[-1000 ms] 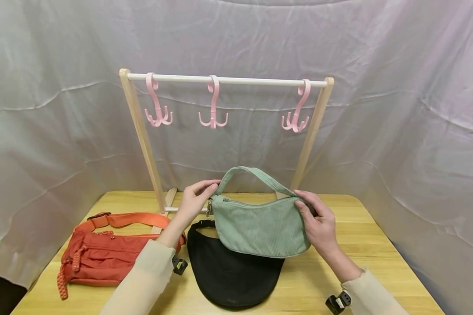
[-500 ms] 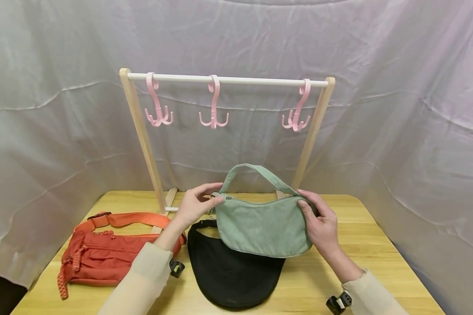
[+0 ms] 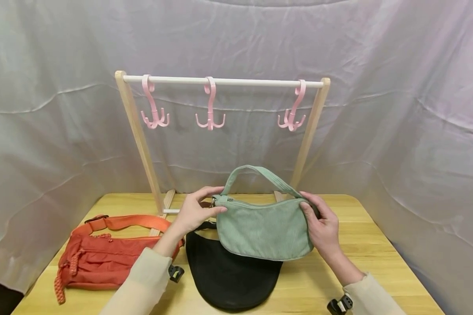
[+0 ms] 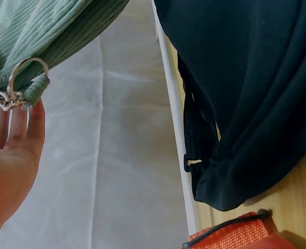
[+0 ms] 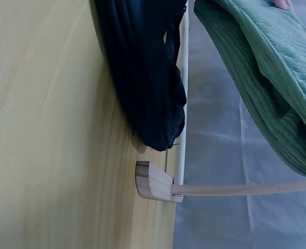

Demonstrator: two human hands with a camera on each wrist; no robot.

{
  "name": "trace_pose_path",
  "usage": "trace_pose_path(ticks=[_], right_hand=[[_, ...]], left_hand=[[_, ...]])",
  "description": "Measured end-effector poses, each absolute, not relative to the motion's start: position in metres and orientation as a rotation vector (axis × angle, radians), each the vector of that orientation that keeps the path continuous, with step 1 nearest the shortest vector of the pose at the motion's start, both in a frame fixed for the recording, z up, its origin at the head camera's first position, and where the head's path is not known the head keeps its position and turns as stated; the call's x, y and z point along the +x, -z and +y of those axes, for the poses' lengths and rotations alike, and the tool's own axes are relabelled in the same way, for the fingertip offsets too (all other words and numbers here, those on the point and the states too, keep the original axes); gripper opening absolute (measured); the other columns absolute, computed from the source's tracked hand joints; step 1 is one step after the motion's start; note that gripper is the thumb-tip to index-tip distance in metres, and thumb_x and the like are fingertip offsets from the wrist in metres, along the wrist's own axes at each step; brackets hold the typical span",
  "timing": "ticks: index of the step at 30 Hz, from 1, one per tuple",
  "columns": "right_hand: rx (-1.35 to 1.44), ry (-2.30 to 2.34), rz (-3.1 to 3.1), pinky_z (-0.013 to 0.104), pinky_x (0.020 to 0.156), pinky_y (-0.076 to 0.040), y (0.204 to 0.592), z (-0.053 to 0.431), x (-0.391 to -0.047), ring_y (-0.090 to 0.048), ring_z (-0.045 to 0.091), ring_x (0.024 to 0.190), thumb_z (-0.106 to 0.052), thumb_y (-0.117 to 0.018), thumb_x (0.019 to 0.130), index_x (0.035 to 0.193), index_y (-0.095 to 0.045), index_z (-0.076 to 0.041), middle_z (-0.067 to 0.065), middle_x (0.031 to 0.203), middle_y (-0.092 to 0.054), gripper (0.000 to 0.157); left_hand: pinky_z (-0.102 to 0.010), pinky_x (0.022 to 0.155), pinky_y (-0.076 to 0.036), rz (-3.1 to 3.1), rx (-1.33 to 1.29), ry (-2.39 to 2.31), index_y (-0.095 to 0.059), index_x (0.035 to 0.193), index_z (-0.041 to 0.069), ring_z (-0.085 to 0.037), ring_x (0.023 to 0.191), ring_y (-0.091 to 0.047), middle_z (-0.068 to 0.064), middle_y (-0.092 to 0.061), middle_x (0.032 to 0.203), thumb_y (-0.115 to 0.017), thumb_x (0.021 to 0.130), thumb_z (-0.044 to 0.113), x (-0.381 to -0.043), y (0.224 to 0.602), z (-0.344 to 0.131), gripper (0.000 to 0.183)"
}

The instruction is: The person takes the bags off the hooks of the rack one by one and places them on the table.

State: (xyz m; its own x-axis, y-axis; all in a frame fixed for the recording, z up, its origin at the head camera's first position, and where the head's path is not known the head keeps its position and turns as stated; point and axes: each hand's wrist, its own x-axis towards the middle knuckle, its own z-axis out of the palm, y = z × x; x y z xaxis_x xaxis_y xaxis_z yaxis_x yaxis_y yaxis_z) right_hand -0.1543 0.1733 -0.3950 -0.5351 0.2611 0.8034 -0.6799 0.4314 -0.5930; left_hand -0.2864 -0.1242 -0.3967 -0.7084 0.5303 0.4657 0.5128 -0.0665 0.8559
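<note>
A green corduroy handbag [image 3: 265, 229] is held up above the table in the head view, its short strap arching upward. At its left top corner my left hand [image 3: 195, 211] pinches it, thumb in front and fingers behind. My right hand [image 3: 322, 223] grips the opposite end with the thumb on the front face. A metal ring [image 4: 28, 67] at the bag's corner shows near my left fingers in the left wrist view. Below and partly behind the handbag lies a black bag [image 3: 232, 275] on the table. The right wrist view shows the handbag's underside [image 5: 267, 98], with the hand mostly out of frame.
An orange-red waist bag [image 3: 106, 258] lies left on the wooden table [image 3: 362, 245], partly behind my left forearm. At the back stands a rack with a white rail [image 3: 252, 82]. Pink hooks hang from it at left [image 3: 154, 105], middle [image 3: 210, 105] and right [image 3: 293, 107].
The handbag has shifted slightly to the right with both hands. My left thumb has moved lower on its corner. The head view has tilted a little.
</note>
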Motion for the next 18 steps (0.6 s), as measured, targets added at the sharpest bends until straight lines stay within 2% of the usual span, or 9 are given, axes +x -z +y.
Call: trace_pose_path(ticks=[7, 14, 18], right_hand=[[0.298, -1.347, -1.741, 0.016, 0.079, -0.048, 0.399, 0.176, -0.152, -0.061, 0.011, 0.095, 0.017, -0.058, 0.084, 0.113, -0.061, 0.013, 0.018, 0.11, -0.065, 0.03], [0.253, -1.352, -1.76, 0.017, 0.08, -0.049, 0.412, 0.191, -0.158, -0.062, 0.012, 0.097, 0.014, -0.06, 0.084, 0.116, -0.062, 0.008, 0.017, 0.114, -0.065, 0.033], [0.208, -1.371, -1.787, 0.017, 0.08, -0.05, 0.416, 0.198, -0.156, -0.063, 0.013, 0.099, 0.009, -0.062, 0.086, 0.118, -0.063, 0.004, 0.016, 0.115, -0.065, 0.033]], left_hand=[[-0.046, 0.078, -0.055, 2.117, 1.222, -2.009, -0.063, 0.122, 0.002, -0.018, 0.093, -0.062, -0.013, -0.062, 0.117, -0.077, 0.078, 0.004, -0.285, 0.396, -0.12, 0.046], [-0.041, 0.074, -0.056, 2.132, 1.248, -2.037, -0.065, 0.117, 0.001, -0.029, 0.093, -0.061, -0.014, -0.063, 0.113, -0.077, 0.077, 0.003, -0.282, 0.393, -0.116, 0.042], [-0.037, 0.073, -0.057, 2.175, 1.266, -2.035, -0.067, 0.114, 0.001, -0.022, 0.093, -0.062, -0.013, -0.063, 0.111, -0.078, 0.077, 0.005, -0.279, 0.391, -0.112, 0.039]])
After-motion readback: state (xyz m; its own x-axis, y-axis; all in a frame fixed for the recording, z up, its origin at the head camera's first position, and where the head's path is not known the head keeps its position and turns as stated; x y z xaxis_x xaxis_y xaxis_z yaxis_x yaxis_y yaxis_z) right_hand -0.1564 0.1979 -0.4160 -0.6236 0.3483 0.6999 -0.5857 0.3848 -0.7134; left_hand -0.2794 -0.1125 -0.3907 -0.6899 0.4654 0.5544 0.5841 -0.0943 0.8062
